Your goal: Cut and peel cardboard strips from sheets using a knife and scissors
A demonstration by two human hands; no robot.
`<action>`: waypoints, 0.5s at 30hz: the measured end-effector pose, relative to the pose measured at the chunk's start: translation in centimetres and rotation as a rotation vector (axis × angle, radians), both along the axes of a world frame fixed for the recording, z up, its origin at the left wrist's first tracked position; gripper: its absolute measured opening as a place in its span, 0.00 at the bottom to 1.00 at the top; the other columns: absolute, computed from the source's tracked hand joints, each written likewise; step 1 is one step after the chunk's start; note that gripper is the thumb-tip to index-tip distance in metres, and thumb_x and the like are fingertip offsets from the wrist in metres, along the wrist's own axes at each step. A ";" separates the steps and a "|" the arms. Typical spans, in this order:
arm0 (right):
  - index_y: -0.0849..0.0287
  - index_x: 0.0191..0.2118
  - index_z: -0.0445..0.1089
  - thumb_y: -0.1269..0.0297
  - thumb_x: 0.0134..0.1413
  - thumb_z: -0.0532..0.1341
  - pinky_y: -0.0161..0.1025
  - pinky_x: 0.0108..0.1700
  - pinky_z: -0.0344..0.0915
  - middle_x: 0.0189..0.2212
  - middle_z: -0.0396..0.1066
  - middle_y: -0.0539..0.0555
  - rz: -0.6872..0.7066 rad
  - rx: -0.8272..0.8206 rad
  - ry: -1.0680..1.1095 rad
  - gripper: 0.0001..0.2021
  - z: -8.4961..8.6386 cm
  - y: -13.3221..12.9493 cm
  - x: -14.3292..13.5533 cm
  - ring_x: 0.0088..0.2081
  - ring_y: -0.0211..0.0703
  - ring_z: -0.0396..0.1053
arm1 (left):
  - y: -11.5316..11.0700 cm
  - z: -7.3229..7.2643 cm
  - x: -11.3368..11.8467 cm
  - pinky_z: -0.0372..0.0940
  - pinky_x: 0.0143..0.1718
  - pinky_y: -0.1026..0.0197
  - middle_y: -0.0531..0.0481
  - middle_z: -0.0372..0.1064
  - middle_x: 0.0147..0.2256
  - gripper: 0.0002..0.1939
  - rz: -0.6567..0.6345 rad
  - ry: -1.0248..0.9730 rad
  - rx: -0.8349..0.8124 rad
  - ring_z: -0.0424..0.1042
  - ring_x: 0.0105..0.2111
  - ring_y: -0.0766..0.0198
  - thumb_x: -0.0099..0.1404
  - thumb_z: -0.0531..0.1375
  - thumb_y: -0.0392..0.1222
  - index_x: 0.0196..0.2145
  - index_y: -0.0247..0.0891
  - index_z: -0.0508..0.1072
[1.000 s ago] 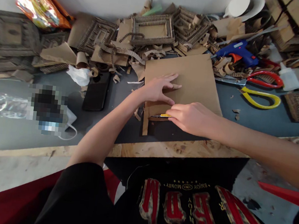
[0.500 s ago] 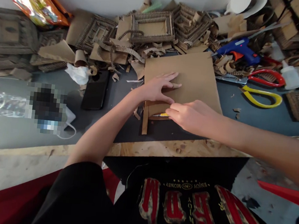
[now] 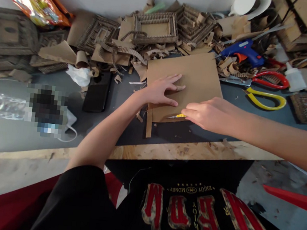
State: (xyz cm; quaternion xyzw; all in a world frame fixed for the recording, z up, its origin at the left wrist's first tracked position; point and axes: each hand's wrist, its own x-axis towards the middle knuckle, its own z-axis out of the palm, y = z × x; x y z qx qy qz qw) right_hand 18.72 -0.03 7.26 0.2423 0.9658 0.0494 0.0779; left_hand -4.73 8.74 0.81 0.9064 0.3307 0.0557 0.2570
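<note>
A brown cardboard sheet (image 3: 198, 74) lies flat near the table's front edge. My left hand (image 3: 165, 90) rests on it with the fingers spread. In my right hand (image 3: 204, 113) is a yellow utility knife (image 3: 181, 115), its blade pointing left over the sheet, close to the near edge. Most of the knife's handle is hidden in the closed fingers. A narrow cardboard strip (image 3: 149, 123) lies at the sheet's near left corner and sticks out toward me.
Scissors with red and yellow handles (image 3: 267, 99) lie to the right, below a blue glue gun (image 3: 243, 53). A white bottle (image 3: 295, 78) stands beyond. Corrugated cardboard frames (image 3: 155, 27) and scraps fill the back. A black phone (image 3: 97, 92) lies left.
My right hand has moved right along the sheet's near edge with the knife, and slightly away from me. My left hand has stayed in place on the cardboard.
</note>
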 end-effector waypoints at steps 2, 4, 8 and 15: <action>0.59 0.42 0.72 0.69 0.66 0.51 0.38 0.23 0.42 0.31 0.72 0.52 0.009 0.009 -0.013 0.12 0.1 0.1 0.2 0.24 0.34 0.62 | 0.0 0.0 0.0 0.36 0.69 0.46 0.48 0.34 0.71 0.41 0.005 0.006 0.002 0.35 0.71 0.48 0.59 0.58 0.68 0.65 0.47 0.60; 0.59 0.42 0.72 0.69 0.66 0.50 0.38 0.23 0.43 0.31 0.72 0.52 0.018 0.016 -0.023 0.13 0.2 0.1 0.4 0.24 0.34 0.62 | 0.0 0.0 0.0 0.36 0.69 0.46 0.48 0.33 0.71 0.41 0.010 0.017 -0.001 0.35 0.71 0.48 0.59 0.58 0.68 0.65 0.46 0.59; 0.60 0.41 0.72 0.70 0.66 0.51 0.38 0.23 0.42 0.31 0.72 0.52 0.009 0.015 -0.058 0.12 0.1 0.2 0.9 0.22 0.33 0.59 | 0.0 0.0 0.1 0.35 0.69 0.45 0.46 0.33 0.71 0.41 0.005 0.017 -0.007 0.35 0.71 0.47 0.60 0.58 0.67 0.65 0.45 0.59; 0.60 0.42 0.73 0.69 0.66 0.50 0.39 0.24 0.41 0.32 0.72 0.52 -0.033 -0.030 -0.032 0.13 0.1 0.4 2.3 0.22 0.32 0.57 | 0.0 0.0 0.0 0.35 0.69 0.45 0.46 0.34 0.71 0.41 0.002 0.024 0.000 0.34 0.71 0.48 0.60 0.58 0.67 0.65 0.45 0.59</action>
